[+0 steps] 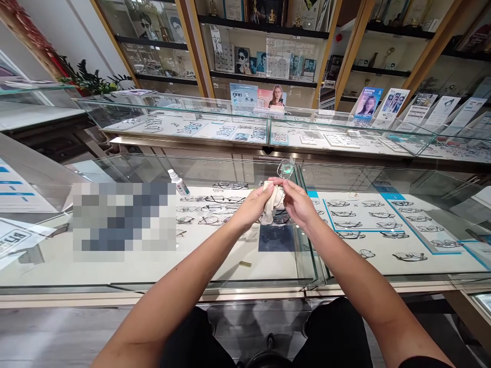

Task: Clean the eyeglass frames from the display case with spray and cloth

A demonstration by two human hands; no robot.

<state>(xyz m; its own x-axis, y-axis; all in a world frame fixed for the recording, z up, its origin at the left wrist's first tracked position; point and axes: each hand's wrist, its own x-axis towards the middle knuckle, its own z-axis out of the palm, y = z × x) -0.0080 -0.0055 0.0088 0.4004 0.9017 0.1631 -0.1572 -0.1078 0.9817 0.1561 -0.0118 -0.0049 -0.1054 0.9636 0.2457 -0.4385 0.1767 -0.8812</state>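
We're in an optician's shop, no doubt about it! Up near, a long clear-glass display counter, and inside it, right side, rows of thin dark-rimmed spectacles on white cards. Beyond, a second glass showcase with a metallic edge, more frames laid out! Far back, tall pale-wood-framed shelves show portraits in eyewear; far right, upright printed advertising cards.

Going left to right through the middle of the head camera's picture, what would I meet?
White sign with blue stripes → white bottle → left hand → cream cloth → right hand → dark-framed glasses at lower right.
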